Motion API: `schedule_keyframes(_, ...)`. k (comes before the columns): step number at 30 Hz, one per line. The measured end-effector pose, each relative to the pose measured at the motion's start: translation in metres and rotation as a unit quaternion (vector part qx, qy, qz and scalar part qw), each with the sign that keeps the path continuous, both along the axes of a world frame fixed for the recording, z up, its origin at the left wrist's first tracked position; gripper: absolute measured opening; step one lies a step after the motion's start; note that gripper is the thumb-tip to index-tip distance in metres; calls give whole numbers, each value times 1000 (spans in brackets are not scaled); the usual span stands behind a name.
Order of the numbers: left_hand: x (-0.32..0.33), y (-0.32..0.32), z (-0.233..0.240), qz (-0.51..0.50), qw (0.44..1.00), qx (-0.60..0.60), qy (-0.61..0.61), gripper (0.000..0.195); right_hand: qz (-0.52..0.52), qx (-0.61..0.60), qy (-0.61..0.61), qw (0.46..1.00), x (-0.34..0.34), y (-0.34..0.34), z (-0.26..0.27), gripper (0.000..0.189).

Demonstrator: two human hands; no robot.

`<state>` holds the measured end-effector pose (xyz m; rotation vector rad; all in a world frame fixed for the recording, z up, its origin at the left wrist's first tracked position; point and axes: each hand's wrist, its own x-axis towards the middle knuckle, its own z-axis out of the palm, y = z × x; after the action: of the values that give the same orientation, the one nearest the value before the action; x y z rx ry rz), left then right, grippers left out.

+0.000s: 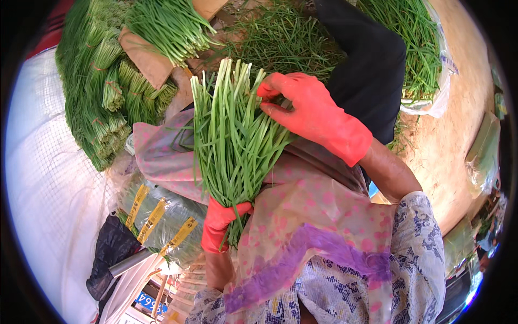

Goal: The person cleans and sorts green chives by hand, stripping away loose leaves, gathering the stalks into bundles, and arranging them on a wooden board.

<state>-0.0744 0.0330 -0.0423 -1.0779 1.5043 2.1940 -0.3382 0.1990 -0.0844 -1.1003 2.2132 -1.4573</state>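
Note:
My left hand (220, 227), in a red rubber glove, grips a loose bunch of garlic chives (232, 150) around its leafy lower part. The pale cut ends fan out at the top, pointing away from me, over my lap. My right hand (313, 111), gloved the same way, is at the bunch's upper right edge. Its thumb and forefinger are bent toward the outer stalks with a gap behind the tips; whether they pinch a stalk is unclear. Beneath the bunch lies a translucent apron (307, 202) with pink dots and a purple band.
Tied chive bundles (99, 85) are piled at upper left, beside more chives (170, 28) on a brown board (141, 52). Loose green trimmings (283, 40) cover the ground ahead. A plastic-lined container of chives (417, 48) stands upper right; a yellow-taped plastic package (178, 214) lies left.

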Motion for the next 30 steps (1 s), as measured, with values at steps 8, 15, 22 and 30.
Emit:
schedule_keyframes(8, -6, -1, 4, -43, 999, -30, -13, 64, 15, 125, -142, 982, -21, -13, 40, 34)
schedule_keyframes(15, -9, 4, 9, -41, 998, -44, -2, 59, 53, 143, -215, 965, -23, -10, 25, 42)
schedule_keyframes(22, -11, 5, 7, -45, 997, -61, 11, 61, 87, 123, -309, 939, -26, -20, 23, 34)
schedule_keyframes(30, -19, 0, 11, -61, 997, -47, -18, 64, 69, 99, -103, 987, -32, -10, 15, 21)
